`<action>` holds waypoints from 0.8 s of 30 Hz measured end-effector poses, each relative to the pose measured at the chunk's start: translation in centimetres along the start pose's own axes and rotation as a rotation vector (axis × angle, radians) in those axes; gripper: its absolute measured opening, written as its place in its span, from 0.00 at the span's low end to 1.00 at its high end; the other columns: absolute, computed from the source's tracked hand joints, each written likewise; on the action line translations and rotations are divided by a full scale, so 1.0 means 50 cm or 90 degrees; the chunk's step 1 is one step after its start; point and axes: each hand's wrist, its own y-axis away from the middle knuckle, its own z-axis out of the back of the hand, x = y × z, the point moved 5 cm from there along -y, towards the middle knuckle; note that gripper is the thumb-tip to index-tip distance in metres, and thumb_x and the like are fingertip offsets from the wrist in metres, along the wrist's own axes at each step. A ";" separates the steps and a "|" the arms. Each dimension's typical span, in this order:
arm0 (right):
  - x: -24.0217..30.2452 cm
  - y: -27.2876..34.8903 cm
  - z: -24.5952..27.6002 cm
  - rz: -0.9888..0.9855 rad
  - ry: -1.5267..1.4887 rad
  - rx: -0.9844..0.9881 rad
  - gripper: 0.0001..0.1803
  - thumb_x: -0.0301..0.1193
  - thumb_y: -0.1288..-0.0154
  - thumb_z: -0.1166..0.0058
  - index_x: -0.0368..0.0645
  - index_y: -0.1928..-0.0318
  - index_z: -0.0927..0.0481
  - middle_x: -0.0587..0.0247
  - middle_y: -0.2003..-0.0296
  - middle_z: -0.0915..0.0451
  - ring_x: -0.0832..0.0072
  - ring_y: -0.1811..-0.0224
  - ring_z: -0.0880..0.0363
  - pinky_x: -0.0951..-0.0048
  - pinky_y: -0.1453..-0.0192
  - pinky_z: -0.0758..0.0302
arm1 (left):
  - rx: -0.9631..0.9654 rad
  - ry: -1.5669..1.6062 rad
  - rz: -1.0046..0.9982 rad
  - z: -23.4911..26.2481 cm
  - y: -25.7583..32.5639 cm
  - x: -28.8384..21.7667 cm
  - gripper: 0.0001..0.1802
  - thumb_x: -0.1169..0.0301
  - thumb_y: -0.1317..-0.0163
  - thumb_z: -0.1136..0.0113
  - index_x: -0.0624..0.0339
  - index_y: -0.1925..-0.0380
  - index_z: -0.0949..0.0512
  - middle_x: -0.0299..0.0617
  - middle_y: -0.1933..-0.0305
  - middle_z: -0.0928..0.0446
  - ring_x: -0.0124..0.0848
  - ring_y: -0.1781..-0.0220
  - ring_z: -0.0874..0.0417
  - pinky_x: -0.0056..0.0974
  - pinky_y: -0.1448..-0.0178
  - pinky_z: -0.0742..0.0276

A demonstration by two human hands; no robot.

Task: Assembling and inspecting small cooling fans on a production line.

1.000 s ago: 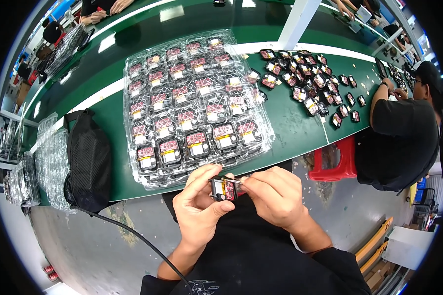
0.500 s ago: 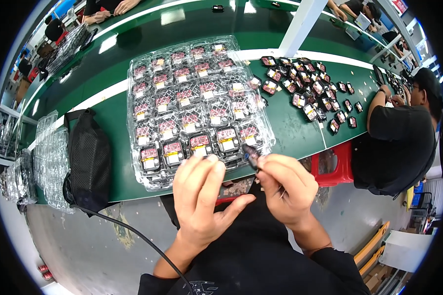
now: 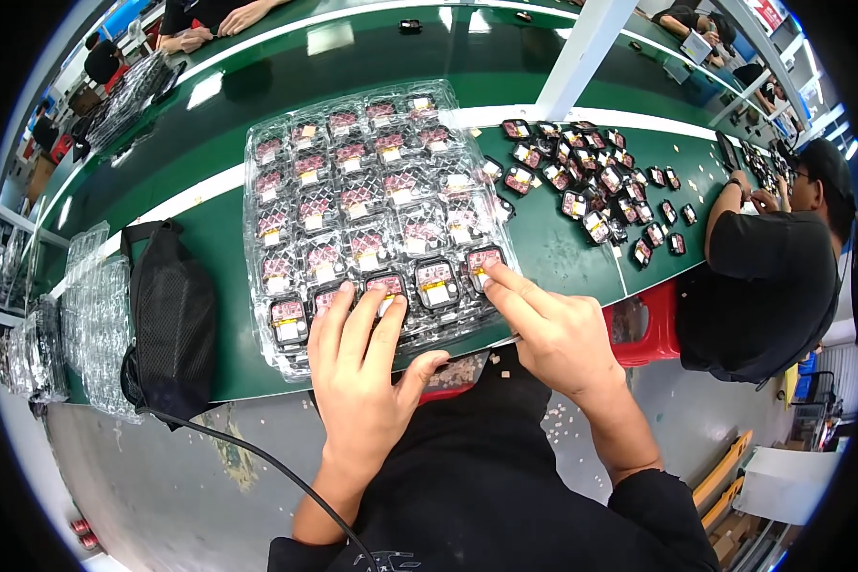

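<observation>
below right fingers (image 3: 494,282), small part (image 3: 484,259), in clear tray (image 3: 257,238)

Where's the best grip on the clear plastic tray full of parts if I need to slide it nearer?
Probably the near rim of the clear tray, taken from the person's side. The rim overhangs the green table edge there and is bare of parts. The left hand and right hand already rest flat on the tray's front row; the far rim is harder to reach.

A blister tray (image 3: 257,238) sits at frame centre on the table (image 3: 562,257); a mesh bag (image 3: 167,324) left, loose parts (image 3: 591,181) upper right.
</observation>
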 end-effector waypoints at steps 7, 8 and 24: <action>-0.026 0.003 -0.003 -0.010 -0.045 0.069 0.27 0.23 0.45 0.42 0.45 0.41 0.20 0.67 0.34 0.21 0.67 0.66 0.12 0.69 0.68 0.17 | 0.021 -0.009 0.016 -0.007 -0.002 0.000 0.33 0.52 0.45 0.26 0.64 0.45 0.18 0.50 0.37 0.21 0.54 0.30 0.28 0.58 0.27 0.37; -0.026 0.000 -0.003 -0.017 -0.066 0.081 0.27 0.22 0.44 0.42 0.45 0.41 0.20 0.64 0.34 0.22 0.64 0.64 0.12 0.67 0.66 0.17 | 0.020 -0.011 0.021 -0.007 -0.002 0.001 0.33 0.53 0.45 0.26 0.64 0.45 0.18 0.50 0.37 0.21 0.54 0.29 0.28 0.58 0.26 0.37; -0.228 0.127 -0.047 -0.455 0.069 -0.149 0.18 0.28 0.38 0.33 0.48 0.48 0.20 0.63 0.40 0.19 0.50 0.54 0.14 0.53 0.53 0.17 | 0.018 0.026 0.033 0.013 -0.001 0.010 0.30 0.58 0.46 0.24 0.65 0.47 0.18 0.50 0.38 0.21 0.55 0.30 0.27 0.56 0.26 0.35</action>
